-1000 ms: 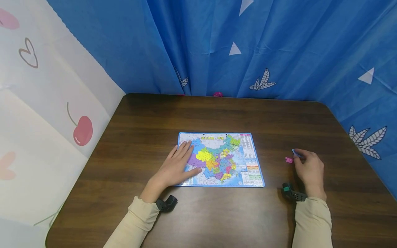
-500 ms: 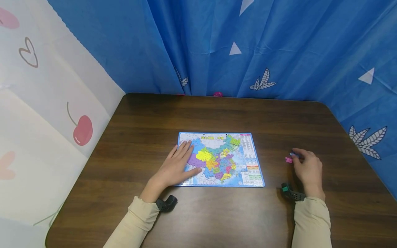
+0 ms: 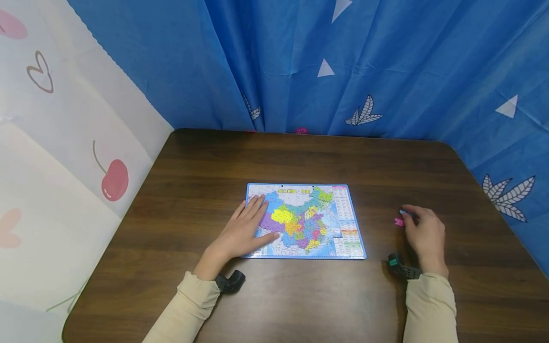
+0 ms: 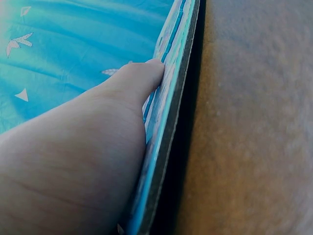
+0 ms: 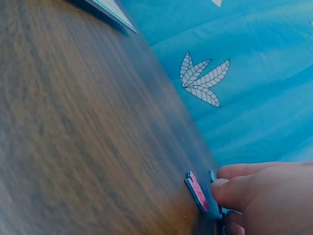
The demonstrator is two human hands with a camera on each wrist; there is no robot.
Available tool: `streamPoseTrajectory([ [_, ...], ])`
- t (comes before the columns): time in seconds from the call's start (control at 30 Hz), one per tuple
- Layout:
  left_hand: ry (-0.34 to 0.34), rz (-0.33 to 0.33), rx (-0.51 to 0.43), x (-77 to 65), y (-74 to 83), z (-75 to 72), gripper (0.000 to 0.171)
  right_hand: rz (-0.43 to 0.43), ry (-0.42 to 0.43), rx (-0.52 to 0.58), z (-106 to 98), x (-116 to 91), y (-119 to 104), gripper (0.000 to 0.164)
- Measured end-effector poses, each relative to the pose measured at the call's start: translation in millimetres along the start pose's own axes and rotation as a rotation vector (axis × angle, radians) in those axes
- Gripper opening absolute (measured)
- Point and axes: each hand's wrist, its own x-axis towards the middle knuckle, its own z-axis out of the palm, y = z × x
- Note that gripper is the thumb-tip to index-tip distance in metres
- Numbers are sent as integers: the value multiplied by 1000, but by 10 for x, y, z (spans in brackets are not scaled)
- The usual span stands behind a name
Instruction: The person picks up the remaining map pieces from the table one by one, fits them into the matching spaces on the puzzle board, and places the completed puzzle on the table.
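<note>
A map puzzle board (image 3: 306, 202) with a blue border lies flat on the table. My left hand (image 3: 242, 233) rests on its left side, fingers straight and thumb spread; the left wrist view shows the thumb lying along the board's face near its dark edge (image 4: 168, 127). Well to the right of the board, my right hand (image 3: 429, 238) pinches a small blue puzzle piece (image 3: 403, 212) between thumb and forefinger, which hide most of it. Just beside it a pink puzzle piece (image 3: 399, 221) lies on the table, also seen in the right wrist view, left of the fingertips (image 5: 221, 183).
The brown wooden table (image 3: 206, 157) has a blue curtain (image 3: 274, 62) along its far side and a white printed cloth (image 3: 77, 157) at its left. A dark wrist camera mount (image 3: 403, 267) sits by the right wrist, another (image 3: 231, 282) by the left.
My right hand has shifted slightly left and lowered the blue puzzle piece, which was tilted up before, to beside the pink one. The left hand and the board have stayed put.
</note>
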Motion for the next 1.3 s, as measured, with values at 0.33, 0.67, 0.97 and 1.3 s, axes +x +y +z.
streamPoseTrajectory([
  [0.33, -5, 2, 0, -3, -14, 7, 96, -121, 88, 29, 23, 4, -80, 30],
  [0.67, -1, 3, -8, -10, -8, 5, 96, -199, 109, 26, 79, 5, -103, 26],
  [0.97, -3, 6, -20, -24, 1, 3, 95, -256, 126, 49, 123, 2, -138, 22],
  [1.3, -3, 3, -10, -18, 0, 8, 95, -296, 128, 53, 155, 7, -191, 22],
])
